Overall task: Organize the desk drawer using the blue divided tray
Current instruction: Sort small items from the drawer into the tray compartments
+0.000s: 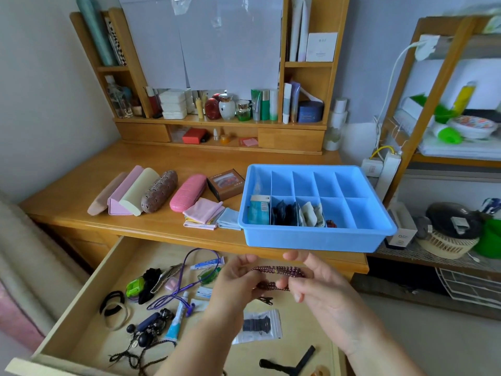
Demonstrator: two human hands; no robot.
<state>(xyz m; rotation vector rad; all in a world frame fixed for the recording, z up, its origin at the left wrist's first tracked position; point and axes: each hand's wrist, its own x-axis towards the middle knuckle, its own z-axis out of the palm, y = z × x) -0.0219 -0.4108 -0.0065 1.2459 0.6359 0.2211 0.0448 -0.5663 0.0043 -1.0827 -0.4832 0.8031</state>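
A blue divided tray [314,238] sits on the desk's front right edge. Its near row holds a teal box [258,210], dark items [283,211], white packets [310,213] and a small red thing; the far row looks bare. Just below the tray, over the open drawer [89,302], both hands hold a purple beaded bracelet [276,270] looped in strands. My left hand [230,280] pinches its left end and my right hand [314,283] grips its right end.
The drawer holds hair ties [113,308], a purple cord [187,280], tubes [176,321], a zip bag [257,327], clips and braided cords. On the desk lie several glasses cases [160,194], folded cloths [203,213] and a brown box [226,183]. A shelf unit stands at right.
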